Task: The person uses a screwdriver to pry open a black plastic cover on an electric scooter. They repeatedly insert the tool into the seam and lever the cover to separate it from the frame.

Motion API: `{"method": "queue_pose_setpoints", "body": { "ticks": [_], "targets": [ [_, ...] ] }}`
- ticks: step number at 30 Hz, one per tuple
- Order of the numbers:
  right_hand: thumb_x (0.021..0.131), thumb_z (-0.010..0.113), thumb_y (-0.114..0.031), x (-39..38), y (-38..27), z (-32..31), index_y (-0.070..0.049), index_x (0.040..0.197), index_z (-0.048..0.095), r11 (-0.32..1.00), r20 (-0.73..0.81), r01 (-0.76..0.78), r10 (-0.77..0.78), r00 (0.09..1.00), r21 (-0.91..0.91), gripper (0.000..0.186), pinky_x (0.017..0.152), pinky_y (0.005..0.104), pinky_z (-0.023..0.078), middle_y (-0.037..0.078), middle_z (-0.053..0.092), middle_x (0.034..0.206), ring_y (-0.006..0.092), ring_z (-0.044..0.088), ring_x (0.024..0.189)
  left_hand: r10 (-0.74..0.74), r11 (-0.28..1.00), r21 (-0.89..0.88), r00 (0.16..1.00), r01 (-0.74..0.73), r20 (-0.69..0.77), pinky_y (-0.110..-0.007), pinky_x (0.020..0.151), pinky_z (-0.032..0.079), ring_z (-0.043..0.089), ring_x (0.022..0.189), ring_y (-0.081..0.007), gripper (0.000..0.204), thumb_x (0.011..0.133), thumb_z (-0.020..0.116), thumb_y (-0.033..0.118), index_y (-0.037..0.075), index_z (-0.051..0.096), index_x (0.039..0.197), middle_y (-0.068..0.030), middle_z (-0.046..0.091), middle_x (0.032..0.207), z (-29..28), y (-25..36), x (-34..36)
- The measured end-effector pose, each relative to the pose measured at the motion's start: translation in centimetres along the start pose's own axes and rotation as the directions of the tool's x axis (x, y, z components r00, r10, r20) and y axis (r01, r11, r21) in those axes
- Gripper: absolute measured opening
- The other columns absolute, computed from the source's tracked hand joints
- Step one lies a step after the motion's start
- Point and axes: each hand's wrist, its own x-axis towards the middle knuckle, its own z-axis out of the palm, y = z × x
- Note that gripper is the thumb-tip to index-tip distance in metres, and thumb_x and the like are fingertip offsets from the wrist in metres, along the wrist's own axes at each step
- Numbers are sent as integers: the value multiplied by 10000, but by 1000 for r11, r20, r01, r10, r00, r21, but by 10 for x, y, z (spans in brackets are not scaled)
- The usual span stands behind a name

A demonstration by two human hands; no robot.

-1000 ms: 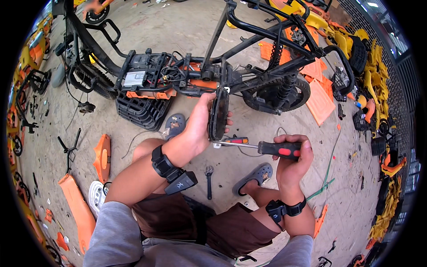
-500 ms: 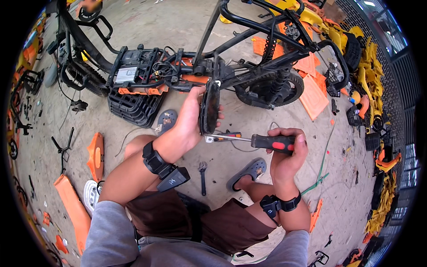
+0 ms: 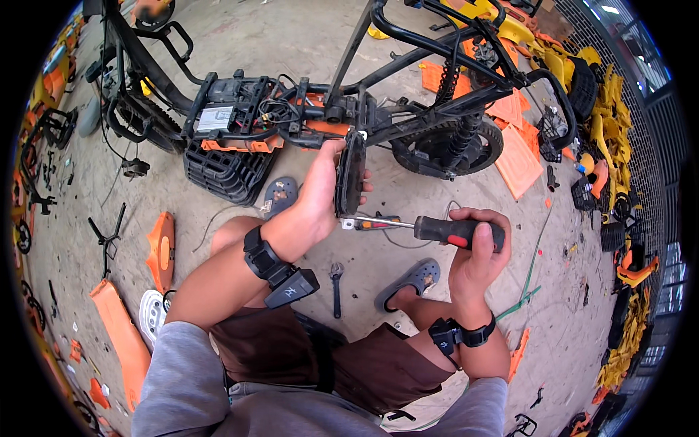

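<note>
Carefully, my left hand (image 3: 313, 210) is holding a black oblong part (image 3: 351, 175) upright before a black vehicle frame (image 3: 437, 115), fingers curling closed around it. My right hand (image 3: 477, 264) is wrapping its fingers around a screwdriver (image 3: 435, 229), whose shaft is reaching the part's lower end; I cannot tell whether they are touching. An adjustable wrench (image 3: 337, 291) is lying below on the floor (image 3: 364, 273).

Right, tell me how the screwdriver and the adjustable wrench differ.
The screwdriver is held in the right hand; the adjustable wrench lies on the floor. The screwdriver points roughly sideways across the view, the adjustable wrench roughly up and down it. The screwdriver's handle is black and red, the adjustable wrench's plain dark. Both are hand tools.
</note>
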Motion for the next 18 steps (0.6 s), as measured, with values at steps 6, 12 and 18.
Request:
{"method": "queue_pose_setpoints", "body": {
  "ticks": [6,12,18],
  "targets": [
    [922,597,-219,0,4,-2,5,1065,518,992,59,103,-99,993,-72,277,824,322,508,204,681,954,220,647,888,5,1000,9,1000,-5,-23,-340,665,502,624,771,-198,451,920,443,509,80,568,985,-86,624,873,-1,0,0],
    [892,612,-343,3,1,-5,24,1179,469,1000,175,-12,9,984,14,487,831,323,517,221,673,988,225,645,909,21,1000,-12,1000,-22,-2,-339,654,505,629,763,-198,455,899,463,512,80,573,990,-85,632,869,-4,2,0],
    [946,524,-413,7,16,-10,16,1112,520,999,9,0,0,1000,-40,460,572,244,457,96,591,832,137,577,687,19,1000,-4,1000,-19,4,-333,658,506,632,762,-197,451,895,468,514,83,577,978,-80,632,860,-6,2,2]
  ]
}}
